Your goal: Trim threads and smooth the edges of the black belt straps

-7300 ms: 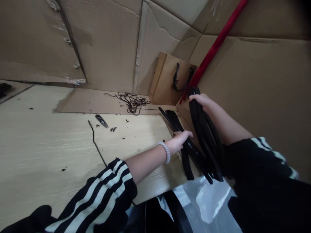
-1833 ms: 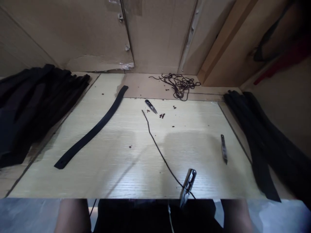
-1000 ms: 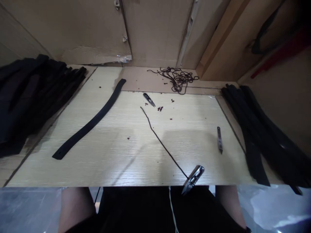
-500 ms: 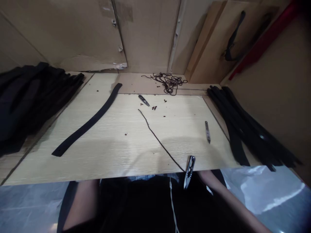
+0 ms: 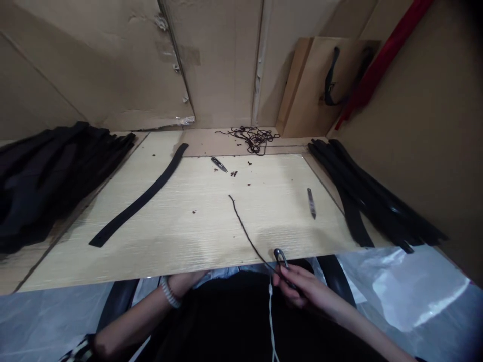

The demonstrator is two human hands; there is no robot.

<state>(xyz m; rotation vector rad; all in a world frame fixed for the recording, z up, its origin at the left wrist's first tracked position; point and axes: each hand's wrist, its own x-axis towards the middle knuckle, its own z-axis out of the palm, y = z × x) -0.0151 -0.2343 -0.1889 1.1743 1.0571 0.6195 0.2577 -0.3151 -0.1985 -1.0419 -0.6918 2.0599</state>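
My right hand (image 5: 298,285) is at the table's front edge, closed around a pair of metal thread snips (image 5: 278,254) with the handle loop sticking up. A dark cord (image 5: 244,229) runs from the tabletop to these fingers; whether they pinch it too I cannot tell. My left hand (image 5: 192,279) reaches beneath the front edge, so its fingers are hidden. On the table left of centre lies a curved black strap (image 5: 141,201). Farther back rests a second pair of snips (image 5: 219,164), and at the right a small pointed metal tool (image 5: 311,203).
Black straps are piled at the left (image 5: 56,176), and several more (image 5: 350,186) lie along the right edge. A tangle of dark cord (image 5: 253,138) sits at the back beside a paper bag (image 5: 320,85). Dark scraps (image 5: 234,174) dot the pale tabletop (image 5: 181,241). Cardboard walls (image 5: 222,65) enclose the back.
My right hand has come up from below the edge and grasped the snips that lay at the edge. The cord's near end has shifted. My left forearm has moved inward, and the view has tilted.
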